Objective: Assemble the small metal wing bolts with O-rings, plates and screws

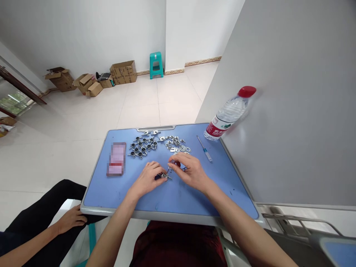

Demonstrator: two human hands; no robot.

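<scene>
My left hand [150,178] rests low over the blue table [191,202], its fingers closed on a small metal fitting [166,177] with a dark part mostly hidden beneath them. Close beside it, my right hand [191,170] pinches something tiny and shiny right at the fitting; its kind is hidden by the fingertips. A dark red round shape [178,163] shows between the right fingers. Beyond my hands lie several metal fittings with black round caps [143,146], a heap of small metal bolts [174,141] and flat metal plates [182,149].
A screwdriver [205,149] with a clear-blue handle lies at the right. Behind it a water bottle [226,118] stands against the grey partition [292,122]. A blurred-out phone-like object [116,159] lies left. Another person's hand [72,218] is beside the table's left corner.
</scene>
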